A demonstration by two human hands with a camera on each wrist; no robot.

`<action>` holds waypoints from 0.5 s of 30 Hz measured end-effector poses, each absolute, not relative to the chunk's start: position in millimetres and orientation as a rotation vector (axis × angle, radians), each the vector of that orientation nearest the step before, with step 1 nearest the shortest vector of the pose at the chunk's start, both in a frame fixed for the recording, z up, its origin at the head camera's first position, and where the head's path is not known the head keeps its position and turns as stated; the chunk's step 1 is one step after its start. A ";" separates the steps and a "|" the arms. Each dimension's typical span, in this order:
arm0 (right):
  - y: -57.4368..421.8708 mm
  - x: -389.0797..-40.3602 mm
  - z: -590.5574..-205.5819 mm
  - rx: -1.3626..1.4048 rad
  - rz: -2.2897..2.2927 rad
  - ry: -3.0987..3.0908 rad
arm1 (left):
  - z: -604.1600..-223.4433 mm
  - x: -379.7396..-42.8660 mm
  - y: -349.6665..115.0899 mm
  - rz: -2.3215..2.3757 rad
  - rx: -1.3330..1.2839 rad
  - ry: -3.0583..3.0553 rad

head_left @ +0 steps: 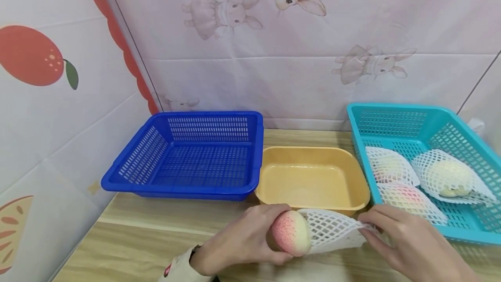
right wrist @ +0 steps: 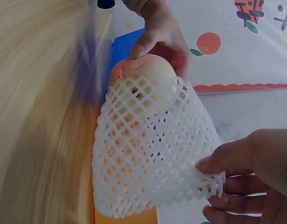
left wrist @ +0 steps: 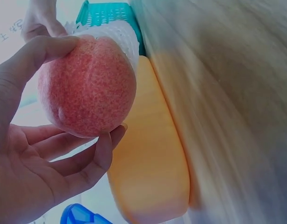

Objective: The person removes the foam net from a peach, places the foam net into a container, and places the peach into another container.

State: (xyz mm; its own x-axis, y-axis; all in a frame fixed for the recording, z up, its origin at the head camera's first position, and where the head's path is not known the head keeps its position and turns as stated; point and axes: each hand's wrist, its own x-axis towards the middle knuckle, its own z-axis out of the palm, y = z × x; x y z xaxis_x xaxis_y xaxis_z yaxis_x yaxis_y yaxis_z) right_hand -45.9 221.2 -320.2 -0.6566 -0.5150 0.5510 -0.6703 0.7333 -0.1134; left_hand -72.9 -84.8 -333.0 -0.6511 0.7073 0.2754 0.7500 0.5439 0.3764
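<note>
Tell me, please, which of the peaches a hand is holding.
The peach in the left hand, partly inside the white net that the right hand pinches. The three other peaches lie wrapped inside the turquoise basket.

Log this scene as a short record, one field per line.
Left grip: holds a peach
Right grip: pinches one end of a white foam net
Peach position: at the net's open mouth, not fully covered
Center container: yellow tub
Left container: blue basket
Right container: teal basket, holding three netted fruits
Surface: wood-grain table
</note>
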 end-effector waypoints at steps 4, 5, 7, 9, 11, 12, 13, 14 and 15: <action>222.3 -46.2 -317.0 0.888 0.441 -2.422 | -325.9 -73.5 -86.3 -0.803 -1.271 -2.681; 222.4 -46.3 -315.9 0.880 0.443 -2.422 | -323.2 -73.8 -87.0 -0.832 -1.270 -2.678; 222.2 -46.5 -313.0 0.858 0.444 -2.429 | -316.9 -74.2 -88.9 -0.903 -1.268 -2.671; 221.1 -47.4 -309.0 0.841 0.440 -2.417 | -310.0 -74.4 -91.9 -0.965 -1.261 -2.659; 219.1 -49.0 -304.1 0.834 0.441 -2.384 | -302.7 -74.5 -95.5 -1.013 -1.242 -2.648; 218.0 -49.9 -301.2 0.830 0.442 -2.367 | -298.9 -74.5 -97.4 -1.039 -1.232 -2.645; 216.8 -50.9 -298.2 0.826 0.442 -2.355 | -295.1 -74.6 -99.3 -1.055 -1.223 -2.637; 215.6 -52.0 -295.3 0.824 0.443 -2.342 | -291.5 -74.8 -101.3 -1.066 -1.212 -2.628; 214.5 -53.1 -292.5 0.822 0.444 -2.331 | -288.1 -75.0 -103.3 -1.070 -1.202 -2.619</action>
State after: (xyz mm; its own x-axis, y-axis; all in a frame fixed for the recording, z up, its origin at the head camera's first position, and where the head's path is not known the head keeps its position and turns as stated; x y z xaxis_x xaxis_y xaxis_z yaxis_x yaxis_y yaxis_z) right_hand -53.1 214.5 -292.5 -0.6140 -0.4449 0.6520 -0.6534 0.7498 -0.1038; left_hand -75.0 -103.3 -288.1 -0.6924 0.6420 0.3292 0.6889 0.4527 0.5661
